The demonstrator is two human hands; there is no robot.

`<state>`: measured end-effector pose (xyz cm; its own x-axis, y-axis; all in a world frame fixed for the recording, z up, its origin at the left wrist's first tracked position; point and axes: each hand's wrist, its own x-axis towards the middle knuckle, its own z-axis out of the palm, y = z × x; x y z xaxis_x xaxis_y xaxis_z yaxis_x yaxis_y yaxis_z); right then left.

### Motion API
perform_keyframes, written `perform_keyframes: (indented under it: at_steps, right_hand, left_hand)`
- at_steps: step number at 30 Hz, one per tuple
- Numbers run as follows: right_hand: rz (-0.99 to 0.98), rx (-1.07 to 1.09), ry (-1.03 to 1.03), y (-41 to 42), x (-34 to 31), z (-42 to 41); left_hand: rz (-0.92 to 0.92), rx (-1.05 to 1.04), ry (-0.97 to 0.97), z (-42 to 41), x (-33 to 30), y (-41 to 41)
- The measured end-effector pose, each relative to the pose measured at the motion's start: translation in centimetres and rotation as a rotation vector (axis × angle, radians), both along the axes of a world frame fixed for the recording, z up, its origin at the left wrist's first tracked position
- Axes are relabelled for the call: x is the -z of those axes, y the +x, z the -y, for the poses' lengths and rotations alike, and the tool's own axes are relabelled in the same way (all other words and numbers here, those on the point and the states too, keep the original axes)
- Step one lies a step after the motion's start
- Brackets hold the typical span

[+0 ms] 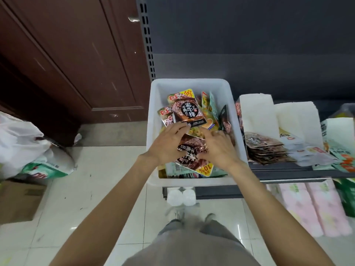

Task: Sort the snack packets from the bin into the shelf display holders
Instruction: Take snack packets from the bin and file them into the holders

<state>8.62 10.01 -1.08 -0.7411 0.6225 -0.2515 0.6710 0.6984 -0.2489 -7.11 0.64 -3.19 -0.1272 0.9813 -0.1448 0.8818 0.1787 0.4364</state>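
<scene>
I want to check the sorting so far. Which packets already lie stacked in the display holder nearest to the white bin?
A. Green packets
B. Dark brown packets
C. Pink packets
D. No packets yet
B: a stack of dark brown packets lies in the holder right beside the white bin.

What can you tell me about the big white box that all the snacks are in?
The white bin is a plain rectangular tub that looks like smooth plastic, with rounded corners and a thick rim. It sits upright on the dark shelf, its near edge hanging over the front. It holds a loose jumble of snack packets, mostly dark brown ones with yellow corners. The left hand and right hand reach inside, onto a brown packet. White display holders stand just right of it.
</scene>
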Motion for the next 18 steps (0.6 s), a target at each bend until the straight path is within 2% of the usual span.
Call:
perform_keyframes:
  at_steps: [2,4,7,9,11,14,16,18]
  right_hand:
    - [-0.171,0.038,-0.079,0.2,-1.3,-0.2]
    - [-0.402,0.166,-0.287,0.5,-2.7,-0.5]
    - [-0.734,0.314,-0.548,1.2,-4.3,-0.9]
    - [-0.733,0.326,-0.677,1.7,-4.7,-1.1]
    - [-0.634,0.277,-0.705,2.0,-5.0,-1.1]
    - [-0.617,0.263,-0.707,2.0,-5.2,-0.9]
    - [-0.612,0.249,-0.612,2.1,-5.1,-0.7]
    - [-0.636,0.244,-0.446,2.8,-5.1,-0.5]
  left_hand:
    - [0.025,0.047,0.010,-0.3,-0.3,-0.2]
    - [0.079,0.030,0.057,-0.2,-1.1,-0.5]
    - [0.302,-0.076,0.167,0.3,-2.4,-1.3]
    - [0.458,-0.128,0.243,1.0,-2.6,-1.6]
    - [0.585,-0.175,0.261,1.5,-2.7,-1.7]
    - [0.718,-0.217,0.280,2.2,-2.9,-1.4]
    - [0.682,-0.252,0.308,2.4,-2.9,-0.9]
    - [0.490,-0.309,0.384,2.2,-3.0,0.0]
